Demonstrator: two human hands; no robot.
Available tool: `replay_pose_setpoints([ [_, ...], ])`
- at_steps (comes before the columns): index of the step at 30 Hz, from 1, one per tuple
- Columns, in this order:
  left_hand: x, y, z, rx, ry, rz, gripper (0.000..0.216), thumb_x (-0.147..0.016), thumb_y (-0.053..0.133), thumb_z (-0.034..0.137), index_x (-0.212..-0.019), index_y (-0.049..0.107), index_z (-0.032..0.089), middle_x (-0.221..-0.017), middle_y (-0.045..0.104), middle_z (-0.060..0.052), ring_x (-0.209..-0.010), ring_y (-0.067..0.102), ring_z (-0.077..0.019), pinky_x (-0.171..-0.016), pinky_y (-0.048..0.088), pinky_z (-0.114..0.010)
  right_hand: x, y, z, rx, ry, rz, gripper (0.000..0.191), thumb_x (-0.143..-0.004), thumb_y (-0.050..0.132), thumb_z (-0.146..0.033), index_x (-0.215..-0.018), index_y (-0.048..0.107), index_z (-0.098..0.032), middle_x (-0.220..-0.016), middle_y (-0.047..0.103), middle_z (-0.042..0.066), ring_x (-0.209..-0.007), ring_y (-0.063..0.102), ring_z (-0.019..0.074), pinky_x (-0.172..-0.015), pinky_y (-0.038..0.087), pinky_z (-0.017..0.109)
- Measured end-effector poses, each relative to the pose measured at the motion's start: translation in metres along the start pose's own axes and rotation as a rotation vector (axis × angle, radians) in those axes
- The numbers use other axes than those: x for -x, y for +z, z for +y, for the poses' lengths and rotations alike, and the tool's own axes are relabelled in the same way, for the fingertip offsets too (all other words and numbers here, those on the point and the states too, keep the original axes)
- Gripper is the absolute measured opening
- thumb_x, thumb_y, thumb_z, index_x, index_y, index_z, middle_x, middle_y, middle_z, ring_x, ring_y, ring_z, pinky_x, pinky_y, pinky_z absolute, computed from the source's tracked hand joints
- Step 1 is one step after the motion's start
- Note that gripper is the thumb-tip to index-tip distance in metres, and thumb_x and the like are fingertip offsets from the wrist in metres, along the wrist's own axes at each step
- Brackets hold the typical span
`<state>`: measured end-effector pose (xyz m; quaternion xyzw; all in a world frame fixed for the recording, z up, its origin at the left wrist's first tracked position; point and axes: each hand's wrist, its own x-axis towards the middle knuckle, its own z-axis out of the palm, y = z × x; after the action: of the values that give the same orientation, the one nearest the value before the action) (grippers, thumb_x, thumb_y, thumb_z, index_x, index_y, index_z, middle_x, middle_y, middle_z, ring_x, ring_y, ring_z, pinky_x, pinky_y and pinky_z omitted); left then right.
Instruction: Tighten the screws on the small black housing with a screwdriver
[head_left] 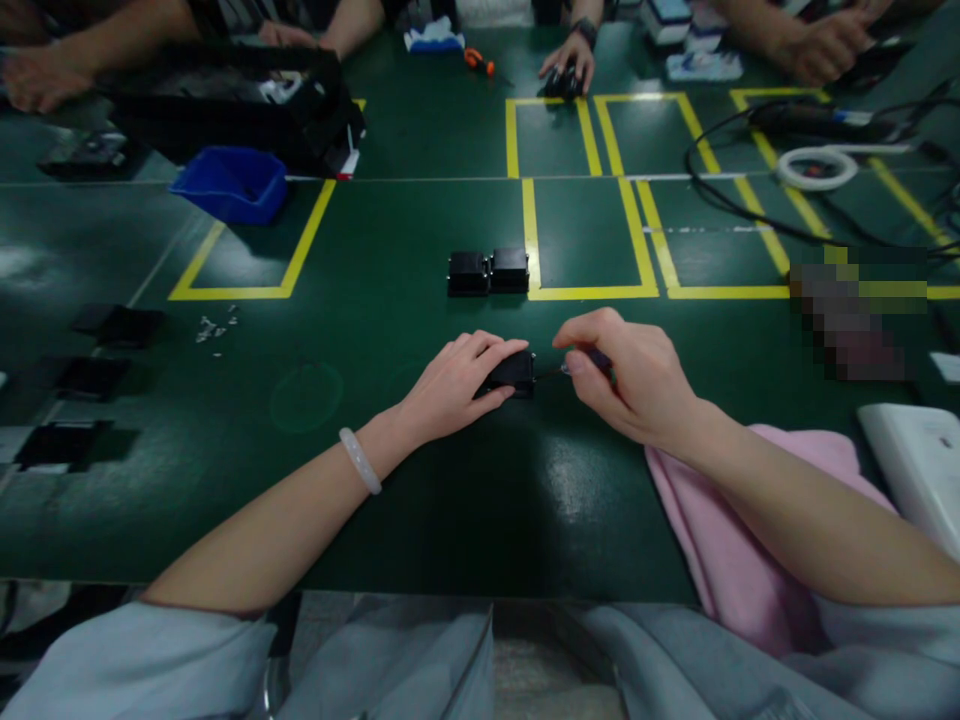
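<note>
My left hand (469, 380) is closed around a black block (519, 372), fingers over its top and thumb along the side toward me, pressing it to the green counter (375, 530). The block sits near the middle of the counter's width, some way in from the near edge. My right hand (630, 375) grips a thin-shafted tool (555, 372), its dark handle mostly hidden in my fingers; the shaft points at the block's right end, though the tip is too small for me to tell whether it touches.

Beyond my hands, farther from the near edge, two more black blocks (489, 272) lie side by side, the right one just beside a yellow tape outline (592, 293). Toward the counter's left edge are scattered small metal pieces (213, 329), with a blue bin (232, 185) behind them and dark flat pieces (94, 378) farther left. By the near right corner, a pink cloth (686, 510) lies under my right forearm and hangs over the near edge, a white object (911, 465) beside it. Across the far edge, a co-worker's hand (576, 62) holds dark parts (561, 82).
</note>
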<state>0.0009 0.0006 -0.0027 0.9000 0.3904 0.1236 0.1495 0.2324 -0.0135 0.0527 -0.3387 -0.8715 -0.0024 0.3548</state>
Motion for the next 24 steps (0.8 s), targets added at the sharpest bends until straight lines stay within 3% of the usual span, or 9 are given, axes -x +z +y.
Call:
replay_pose_setpoints([
  [8,0.0004,-0.0003,-0.0002,0.002,-0.003,-0.002,0.05,-0.095,0.054,0.032,-0.142,0.041,0.022,-0.129,0.053,-0.011,-0.111,0.051,-0.0272,-0.094,0.044,-0.042,-0.0003,0.001,0.0006,0.024,-0.065,0.028,0.032,-0.098,0.044,-0.037,-0.074,0.054,-0.018,-0.058,0.056,-0.002,-0.049,0.051,0.0096,-0.051,0.037,0.023],
  [14,0.0005,-0.0005,0.0001,-0.001,-0.001,0.001,0.05,-0.095,0.054,0.032,-0.142,0.041,0.021,-0.129,0.053,-0.011,-0.111,0.051,-0.0264,-0.094,0.044,-0.041,-0.0003,0.0015,0.0005,0.037,-0.043,0.014,0.026,-0.097,0.046,-0.033,-0.078,0.054,-0.018,-0.059,0.056,-0.002,-0.05,0.053,0.01,-0.052,0.038,0.023],
  [19,0.0004,-0.0004,0.0008,-0.019,-0.003,0.005,0.051,-0.095,0.054,0.033,-0.142,0.04,0.02,-0.128,0.053,-0.011,-0.11,0.051,-0.0259,-0.094,0.044,-0.041,0.0002,0.0026,0.0,0.024,0.011,0.046,0.008,-0.093,0.045,-0.022,-0.091,0.052,-0.018,-0.066,0.058,-0.003,-0.053,0.056,0.0101,-0.052,0.04,0.022],
  [24,0.0003,-0.0013,0.0012,-0.018,0.002,0.011,0.05,-0.095,0.054,0.033,-0.142,0.041,0.02,-0.127,0.053,-0.011,-0.109,0.051,-0.0257,-0.093,0.044,-0.041,0.0,0.0013,0.0008,0.019,0.029,0.018,0.01,-0.094,0.043,-0.024,-0.091,0.052,-0.019,-0.066,0.058,-0.003,-0.053,0.056,0.0106,-0.053,0.041,0.023],
])
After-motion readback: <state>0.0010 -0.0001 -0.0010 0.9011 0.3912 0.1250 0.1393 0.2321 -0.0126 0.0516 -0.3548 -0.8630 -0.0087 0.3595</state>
